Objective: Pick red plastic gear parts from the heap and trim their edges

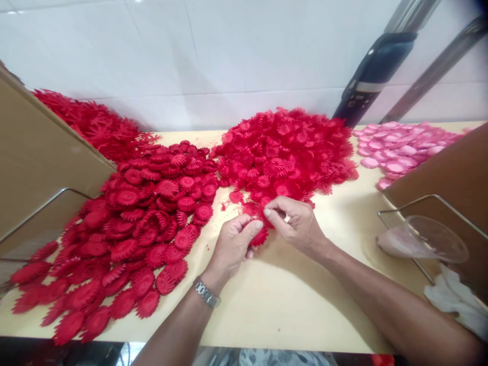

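My left hand, with a metal watch on its wrist, pinches a red flower-shaped petal piece between thumb and fingers. Close beside it, my right hand has thumb and forefinger pinched together at the upper edge of that piece. Whatever lies between those right fingertips is too small to make out. Just beyond both hands rises a heap of fringed red petal pieces. To the left spreads a pile of darker red round petal pieces, stacked in layers.
Pink petal pieces lie at the back right. Cardboard panels with wire supports flank both sides. A clear plastic cup and white tissue sit at right. A dark blue tool leans against the tiled wall.
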`<state>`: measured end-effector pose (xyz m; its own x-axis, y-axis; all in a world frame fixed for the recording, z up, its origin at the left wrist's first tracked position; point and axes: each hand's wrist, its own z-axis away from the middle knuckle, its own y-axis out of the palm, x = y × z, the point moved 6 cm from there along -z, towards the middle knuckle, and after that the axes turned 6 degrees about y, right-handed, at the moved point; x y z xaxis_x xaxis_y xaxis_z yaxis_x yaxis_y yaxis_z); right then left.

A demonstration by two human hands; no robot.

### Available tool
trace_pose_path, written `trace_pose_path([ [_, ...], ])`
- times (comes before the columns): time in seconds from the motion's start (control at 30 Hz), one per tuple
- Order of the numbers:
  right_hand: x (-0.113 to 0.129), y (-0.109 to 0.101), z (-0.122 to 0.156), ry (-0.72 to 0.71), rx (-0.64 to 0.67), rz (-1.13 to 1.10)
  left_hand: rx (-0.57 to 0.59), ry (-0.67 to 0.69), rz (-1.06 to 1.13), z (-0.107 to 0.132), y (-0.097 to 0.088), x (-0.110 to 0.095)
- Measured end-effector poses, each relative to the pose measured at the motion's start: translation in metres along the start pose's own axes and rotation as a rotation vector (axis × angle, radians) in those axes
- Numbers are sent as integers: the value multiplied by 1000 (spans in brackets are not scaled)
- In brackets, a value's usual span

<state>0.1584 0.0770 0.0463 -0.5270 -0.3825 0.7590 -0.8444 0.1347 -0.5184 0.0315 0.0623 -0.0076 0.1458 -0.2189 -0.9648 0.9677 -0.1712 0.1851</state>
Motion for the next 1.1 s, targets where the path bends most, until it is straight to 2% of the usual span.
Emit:
trace_pose_path([
  [0.13, -14, -33, -12, -80, -293, 262, 83, -44, 64, 2, 6, 0],
  [0.23, -27, -46, -20, -143, -359, 551, 153, -62, 204, 3, 12, -1],
  [0.33, -33, -49, -22, -169, -378, 657, 124, -38, 223, 1, 10, -1],
  [0.4, -28, -44, -20, -233, -358, 602, 73, -20, 179, 1, 6, 0],
  [0.5, -16, -31, -15, -320, -249, 470, 4, -19, 92, 1, 1, 3],
  [0.63, -6, -23, -11, -253, -136, 219, -74, 9, 14, 1, -3, 0],
  [0.7, -2, -16, -9, -157, -3, 49, -111, 25, -4, 1, -5, -1],
  [0.8, 6, 7, -2, -34, 318, -138, -143, 43, -45, 1, -8, -1],
  [0.83, 8, 13, 1, -2, 376, -170, -141, 44, -50, 0, -8, 0],
  [0.9, 8, 17, 4, 53, 374, -209, -122, 45, -34, 0, -8, 1],
  [1.0, 4, 13, 2, 95, 244, -233, -81, 50, -8, 0, -4, 1],
  [1.1, -6, 3, -3, 133, 111, -154, -38, 39, 16, 1, 0, 0],
])
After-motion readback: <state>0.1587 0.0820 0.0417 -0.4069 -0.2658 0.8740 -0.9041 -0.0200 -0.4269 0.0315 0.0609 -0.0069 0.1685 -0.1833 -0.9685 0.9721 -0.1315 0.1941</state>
